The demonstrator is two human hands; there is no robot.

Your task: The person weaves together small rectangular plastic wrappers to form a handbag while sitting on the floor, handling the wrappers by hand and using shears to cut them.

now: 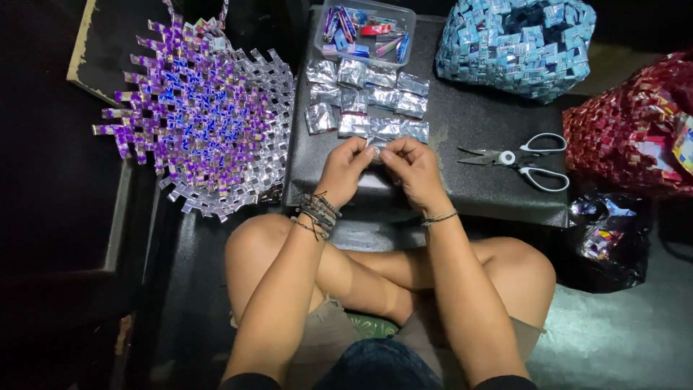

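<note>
Nearest, the person's bare knees fold under a black padded worktop [462, 180]. Just above them the left hand [345, 171] and the right hand [413, 167] meet at the worktop's near edge, fingers of both pressed together, pinching a small folded silver foil piece [376, 152] between the fingertips; most of it is hidden. Dark cord bracelets [317, 213] wrap the left wrist. To the right, white-handled scissors [516, 159] lie flat, blades partly parted. Just beyond the hands lie rows of folded silver foil pieces [367, 100], touching one another. Left of the worktop rests a woven purple and silver foil mat [206, 119]. Farther back stands a clear plastic tray of coloured wrappers [364, 30], a woven blue foil bag [516, 43] beside it.
</note>
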